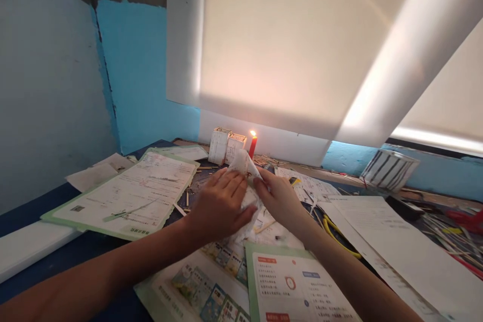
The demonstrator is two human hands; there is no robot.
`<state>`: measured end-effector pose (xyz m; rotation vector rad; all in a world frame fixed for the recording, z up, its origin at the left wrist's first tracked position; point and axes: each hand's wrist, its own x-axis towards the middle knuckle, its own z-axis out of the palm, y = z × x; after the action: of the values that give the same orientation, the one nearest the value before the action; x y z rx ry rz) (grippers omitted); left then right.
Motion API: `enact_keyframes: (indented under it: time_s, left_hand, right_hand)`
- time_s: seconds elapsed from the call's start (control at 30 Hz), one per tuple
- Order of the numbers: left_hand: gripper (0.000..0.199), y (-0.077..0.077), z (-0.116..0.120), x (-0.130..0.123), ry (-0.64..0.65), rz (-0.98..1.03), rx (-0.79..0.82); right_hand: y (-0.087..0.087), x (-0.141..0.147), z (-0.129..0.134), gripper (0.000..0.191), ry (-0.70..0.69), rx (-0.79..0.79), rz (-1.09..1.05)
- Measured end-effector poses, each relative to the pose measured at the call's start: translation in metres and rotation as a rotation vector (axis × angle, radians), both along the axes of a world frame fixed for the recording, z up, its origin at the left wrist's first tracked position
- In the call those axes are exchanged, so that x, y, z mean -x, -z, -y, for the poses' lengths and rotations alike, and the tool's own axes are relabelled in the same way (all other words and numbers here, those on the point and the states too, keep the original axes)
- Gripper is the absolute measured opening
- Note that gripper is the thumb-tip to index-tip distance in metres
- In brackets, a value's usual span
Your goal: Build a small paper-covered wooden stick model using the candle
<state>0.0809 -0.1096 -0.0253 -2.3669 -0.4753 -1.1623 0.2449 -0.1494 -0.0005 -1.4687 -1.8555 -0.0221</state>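
Note:
A crumpled or folded sheet of white paper (242, 162) rises to a point between my hands, in the middle of the view. My left hand (224, 206) is closed over its near left side, fingers laid along the paper and the thumb bent towards the right. My right hand (278, 195) pinches the sheet's right edge between thumb and fingers. Much of the paper is hidden behind both hands. Just beyond it a lit red candle (253, 146) stands upright. Beneath my wrists lie printed sheets with green borders (252, 282).
Two white paper-covered boxes (219, 146) stand left of the candle. A striped box (390, 170) leans at the far right. Green-edged worksheets (128, 196) cover the left side; white sheets (400, 241), a yellow-handled tool (337, 241) and thin sticks (449, 231) lie right.

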Motion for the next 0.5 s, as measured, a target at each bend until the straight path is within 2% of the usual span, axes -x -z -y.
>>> enact_keyframes:
  time_s: [0.13, 0.37, 0.5]
  left_hand:
    - [0.048, 0.0, 0.011, -0.012, -0.099, -0.044, -0.052]
    - [0.041, 0.002, 0.004, -0.01, -0.044, -0.018, -0.005]
    - [0.036, 0.002, 0.008, -0.008, -0.066, 0.032, -0.003]
  right_hand:
    - [0.002, 0.001, -0.013, 0.038, -0.028, -0.005, -0.062]
    - [0.004, -0.001, -0.011, 0.035, -0.317, 0.114, -0.214]
    - [0.009, -0.007, -0.005, 0.039, -0.353, 0.075, -0.115]
